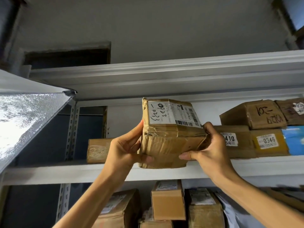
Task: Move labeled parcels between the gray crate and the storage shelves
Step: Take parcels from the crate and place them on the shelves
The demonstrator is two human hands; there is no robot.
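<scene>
Cardboard, creased and tape-wrapped, the labeled parcel [171, 134] sits at the front edge of the upper shelf [65, 173], clamped between the left hand [125, 148] and right hand [209, 148] at its lower sides, seemingly light and stiff enough to carry so.

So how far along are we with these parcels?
Done: several parcels already sit on the shelf, including the box labeled 0346 and a plain box at the left. In hand: the left hand and right hand both grip a taped parcel at the shelf's front edge, not yet set down. Left: seating it in the gap, I'd guess. The gray crate is out of view, so the remaining count is unknown.
</scene>
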